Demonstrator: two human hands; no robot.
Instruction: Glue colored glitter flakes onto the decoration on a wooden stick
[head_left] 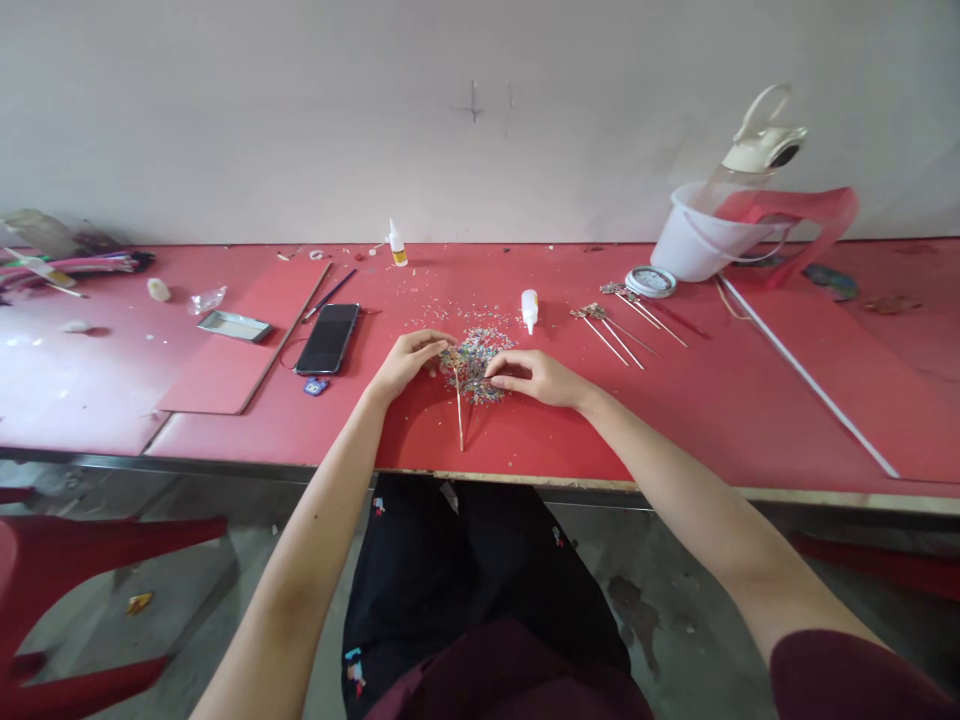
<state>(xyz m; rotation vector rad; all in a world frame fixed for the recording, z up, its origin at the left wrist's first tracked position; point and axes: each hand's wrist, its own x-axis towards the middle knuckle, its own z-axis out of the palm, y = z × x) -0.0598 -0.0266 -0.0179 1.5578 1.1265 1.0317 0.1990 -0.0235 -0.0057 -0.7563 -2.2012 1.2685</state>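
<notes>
My left hand (pixel 412 362) is closed, its fingertips at the decorated head of a thin golden stick (pixel 460 415), whose shaft points down toward the table's front edge. Beside it lies a spread pile of small multicoloured glittery chips (pixel 484 350). At the pile's right side, my right hand (pixel 541 379) has thumb and fingers pinched together; anything between them is too small to make out. Behind the right hand, a small white bottle (pixel 529 310) lies with its nozzle toward me. Several similar sticks with speckled heads (pixel 606 335) rest farther right.
A round tin (pixel 650 282) of pale bits sits near a white bucket (pixel 690 235) holding a drink bottle (pixel 757 150). On the left lie a phone (pixel 328 339), a pencil (pixel 330 294), a shallow tray (pixel 234 326) and a red board (pixel 247 350). An upright glue bottle (pixel 397 246) stands behind.
</notes>
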